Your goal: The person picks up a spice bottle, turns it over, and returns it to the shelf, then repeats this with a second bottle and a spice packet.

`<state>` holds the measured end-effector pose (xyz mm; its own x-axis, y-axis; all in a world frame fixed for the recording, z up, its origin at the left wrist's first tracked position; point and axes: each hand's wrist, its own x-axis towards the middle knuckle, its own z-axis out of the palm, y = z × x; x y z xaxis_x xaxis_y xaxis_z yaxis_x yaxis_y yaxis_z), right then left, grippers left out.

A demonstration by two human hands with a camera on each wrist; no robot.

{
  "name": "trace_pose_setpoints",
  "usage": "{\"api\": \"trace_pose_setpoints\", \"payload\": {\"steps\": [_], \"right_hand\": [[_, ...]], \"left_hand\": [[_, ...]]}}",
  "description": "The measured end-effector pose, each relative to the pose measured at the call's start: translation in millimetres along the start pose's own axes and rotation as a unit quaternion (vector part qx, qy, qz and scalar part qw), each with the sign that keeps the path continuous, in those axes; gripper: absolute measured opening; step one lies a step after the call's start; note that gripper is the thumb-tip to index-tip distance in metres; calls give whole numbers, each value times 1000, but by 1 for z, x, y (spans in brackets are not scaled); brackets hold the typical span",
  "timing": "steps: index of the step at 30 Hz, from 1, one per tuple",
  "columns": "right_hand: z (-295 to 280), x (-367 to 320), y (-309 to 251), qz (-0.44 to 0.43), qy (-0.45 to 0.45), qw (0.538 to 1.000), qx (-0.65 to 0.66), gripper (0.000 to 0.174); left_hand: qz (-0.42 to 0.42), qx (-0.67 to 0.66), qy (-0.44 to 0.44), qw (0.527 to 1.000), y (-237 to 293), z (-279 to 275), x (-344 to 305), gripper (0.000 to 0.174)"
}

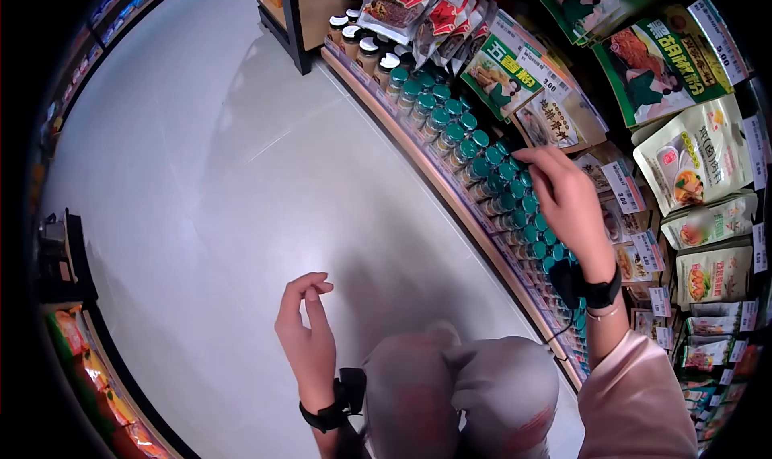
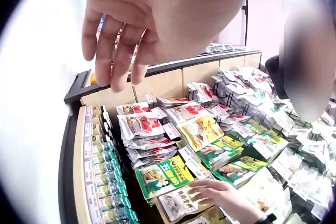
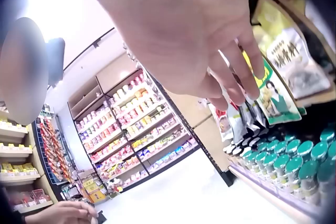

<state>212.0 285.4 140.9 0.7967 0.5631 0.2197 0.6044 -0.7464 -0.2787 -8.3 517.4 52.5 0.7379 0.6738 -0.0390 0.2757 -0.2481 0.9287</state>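
Note:
My right hand (image 1: 564, 197) reaches over rows of jars with teal lids (image 1: 464, 149), its fingertips at the back of the rows beside the hanging seasoning packets. Its fingers are loosely bent and nothing shows in them. Closest to it hang a pale packet (image 1: 555, 123) and a green and yellow packet (image 1: 500, 71). In the right wrist view the fingers overlap the green packet (image 3: 276, 98). My left hand (image 1: 307, 330) hangs over the floor in front of my knees, fingers relaxed. The left wrist view shows that hand (image 2: 163, 19) holding nothing, with the packets beyond it.
A shelf edge with price labels (image 1: 450, 177) runs diagonally past my knees (image 1: 466, 386). Jars with white lids (image 1: 367, 50) stand at its far end. More packets (image 1: 700, 149) hang on hooks at right. Pale floor (image 1: 217, 185) spreads left, towards another shelf with orange packets (image 1: 96, 370).

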Motion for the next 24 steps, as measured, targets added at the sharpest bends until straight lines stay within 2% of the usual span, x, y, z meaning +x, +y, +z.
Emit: {"api": "trace_pose_setpoints", "payload": {"steps": [2, 5, 6, 7, 9, 12, 15, 16, 19, 20, 21, 22, 24], "right_hand": [[38, 23, 19, -13, 20, 999, 30, 17], [85, 54, 35, 12, 51, 997, 58, 16], [97, 66, 39, 30, 58, 996, 60, 16], [105, 78, 41, 60, 47, 995, 68, 17], [136, 109, 58, 41, 80, 990, 108, 17], [178, 162, 74, 36, 114, 992, 46, 20], [212, 200, 73, 126, 127, 984, 13, 24], [222, 208, 72, 189, 101, 976, 33, 34], [242, 212, 61, 289, 92, 953, -17, 47], [261, 221, 72, 335, 57, 937, -78, 62], [268, 225, 73, 326, 104, 932, -122, 64], [272, 228, 78, 329, 94, 931, -128, 65], [275, 232, 88, 307, 89, 940, -118, 66]], "left_hand": [[4, 60, -38, 997, 20, -3, 34, 18], [125, 229, -95, 961, 60, -7, 78, 15], [125, 217, -108, 962, 73, -9, 88, 15], [126, 214, -100, 964, 85, -11, 101, 15], [128, 208, -87, 966, 105, -19, 128, 16], [145, 235, -42, 960, 115, -45, 179, 17], [139, 248, -3, 959, 103, -78, 217, 21], [119, 231, 0, 966, 99, -88, 224, 22], [61, 185, -10, 981, 71, -108, 240, 22], [52, 172, -21, 983, 55, -113, 252, 20], [44, 161, -31, 985, 47, -113, 259, 19], [27, 147, -34, 988, 45, -111, 265, 19], [56, 128, -41, 989, 34, -99, 281, 19]]}}
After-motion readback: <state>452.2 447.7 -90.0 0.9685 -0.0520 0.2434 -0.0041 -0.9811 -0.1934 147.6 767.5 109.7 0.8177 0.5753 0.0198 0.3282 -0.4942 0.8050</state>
